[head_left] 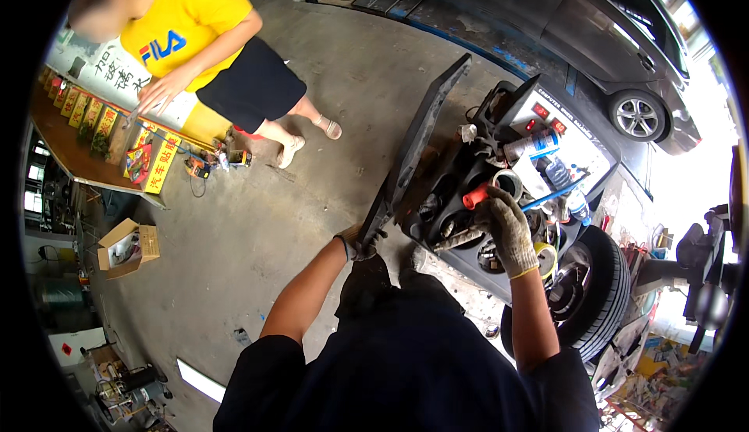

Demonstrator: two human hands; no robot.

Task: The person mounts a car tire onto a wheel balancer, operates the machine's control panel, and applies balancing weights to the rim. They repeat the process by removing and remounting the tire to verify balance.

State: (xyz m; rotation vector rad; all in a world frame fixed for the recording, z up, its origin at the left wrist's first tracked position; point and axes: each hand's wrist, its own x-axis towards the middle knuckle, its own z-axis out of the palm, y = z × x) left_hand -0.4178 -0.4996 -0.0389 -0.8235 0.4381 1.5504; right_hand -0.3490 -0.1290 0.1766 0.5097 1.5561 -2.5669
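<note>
My left hand, in a dark-palmed work glove, is closed round the lower end of a long black curved panel, which stands tilted up and away from me. My right hand, in a dirty knitted glove, is over the tool tray on top of a wheel balancer. Its fingers curl down and hide whatever they hold. A red cylindrical piece is right at its fingertips. Beside them are a grey ring, a spray can and a blue rod. Under the hand lies a grubby strip.
A wheel with tyre is at the balancer's near right side. A person in a yellow shirt stands at the far left by a counter. A dark car is at the back. An open cardboard box sits on the floor.
</note>
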